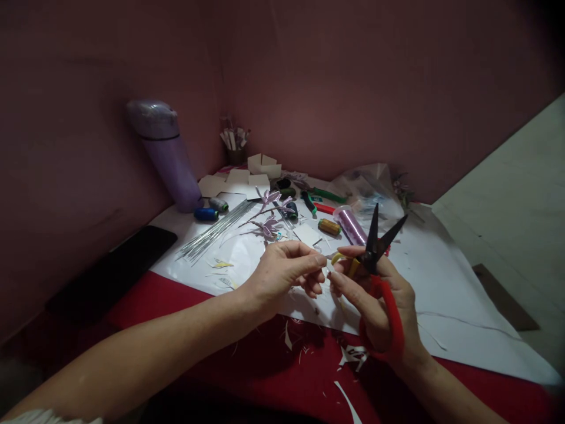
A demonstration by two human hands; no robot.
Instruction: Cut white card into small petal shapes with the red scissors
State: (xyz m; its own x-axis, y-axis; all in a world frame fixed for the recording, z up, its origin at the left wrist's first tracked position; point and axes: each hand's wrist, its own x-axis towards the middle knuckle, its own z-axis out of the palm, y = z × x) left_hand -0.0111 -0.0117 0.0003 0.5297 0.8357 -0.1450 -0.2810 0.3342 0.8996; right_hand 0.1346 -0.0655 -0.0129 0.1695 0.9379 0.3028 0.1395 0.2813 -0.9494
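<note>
My left hand [289, 271] is closed in a pinch, thumb against fingertips, on a small white paper piece [329, 268]. Close beside it, my right hand [375, 300] has its thumb and fingertips at the same piece. Red-handled scissors [391, 318] hang on my right hand, their black blades spread apart and pointing up and away. Something yellow and curved [339, 257] shows by the right fingertips; its kind is unclear. Behind the hands lie purple wired flowers [269, 225] with thin stems and a square of white card [308, 234].
Silvery wires [216, 232] and thread spools [206, 214] lie left. A purple bottle [170, 159] stands by the wall, near a dark flat object [117, 268]. Pliers [324, 194], a purple tube [349, 225] and a plastic bag [371, 185] are behind. Paper scraps [353, 355] lie on red cloth [260, 365].
</note>
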